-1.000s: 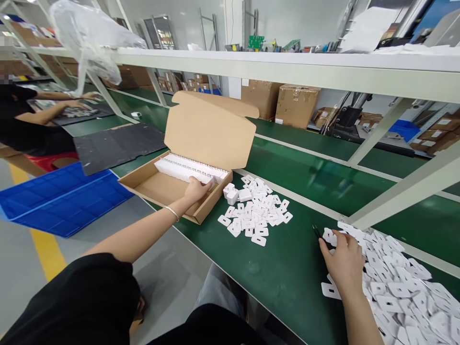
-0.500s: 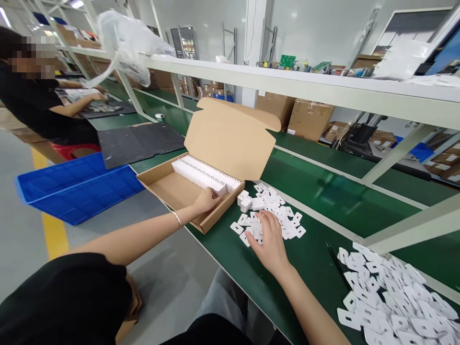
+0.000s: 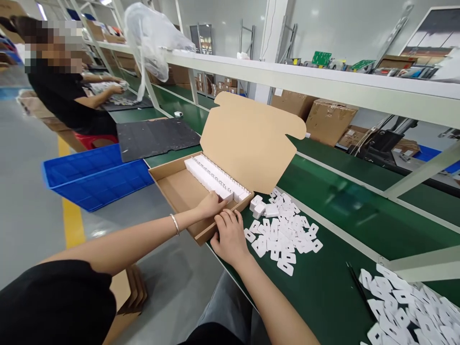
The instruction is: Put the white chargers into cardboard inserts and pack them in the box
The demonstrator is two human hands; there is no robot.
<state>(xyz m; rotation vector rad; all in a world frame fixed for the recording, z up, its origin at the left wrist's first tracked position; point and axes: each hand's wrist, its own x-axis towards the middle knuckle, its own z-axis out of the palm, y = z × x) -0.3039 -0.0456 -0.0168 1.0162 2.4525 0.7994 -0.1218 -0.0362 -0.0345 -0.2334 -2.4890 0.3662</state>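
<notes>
An open cardboard box (image 3: pixel 168 190) sits at the bench's front edge with its lid (image 3: pixel 251 139) raised. Two rows of small white plastic pieces (image 3: pixel 208 179) stand along the box's back side. My left hand (image 3: pixel 211 206) is inside the box, its curled fingers at the near end of the front row; whatever they hold is hidden. With fingers bent over the right wall of the box, my right hand (image 3: pixel 232 237) grips that wall. Just right of the box are a few white blocks (image 3: pixel 259 207) and a loose pile of flat white plates with cut-outs (image 3: pixel 283 235).
A second heap of white plates (image 3: pixel 413 306) covers the right end of the green bench (image 3: pixel 323 287), beside dark tweezers (image 3: pixel 359 287). A blue crate (image 3: pixel 97 184) and a black mat (image 3: pixel 158 136) are at the left. Farther off sits a co-worker (image 3: pixel 68 100). A shelf (image 3: pixel 287 76) runs overhead.
My right hand has moved left from above the plate pile onto the right wall of the box. My left hand stays in the box by the front row. The view has shifted left.
</notes>
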